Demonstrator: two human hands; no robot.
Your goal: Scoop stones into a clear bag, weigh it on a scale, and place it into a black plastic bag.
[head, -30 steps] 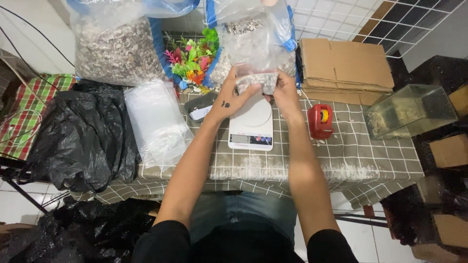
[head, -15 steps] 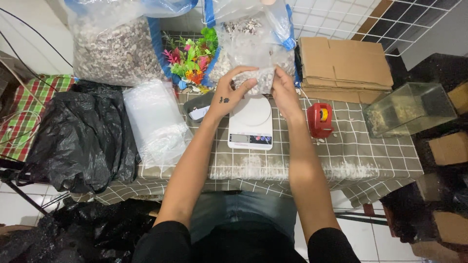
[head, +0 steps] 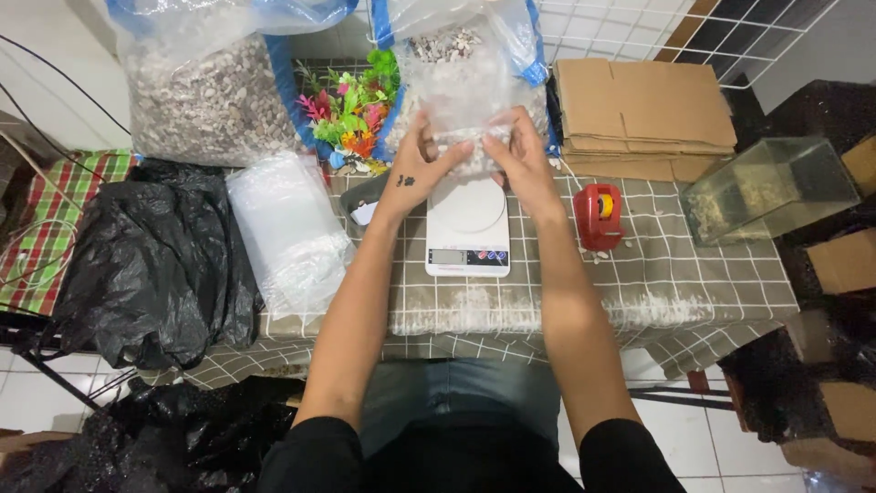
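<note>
Left hand and right hand pinching small clear pebble bag, raised higher above white scale than before

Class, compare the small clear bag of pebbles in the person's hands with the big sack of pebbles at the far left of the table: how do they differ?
The small clear bag is far smaller than the big sack. The small bag is held up by the left hand and right hand above the white scale; the big sack stands unheld at the table's back. Both are clear plastic holding pale pebbles.
</note>
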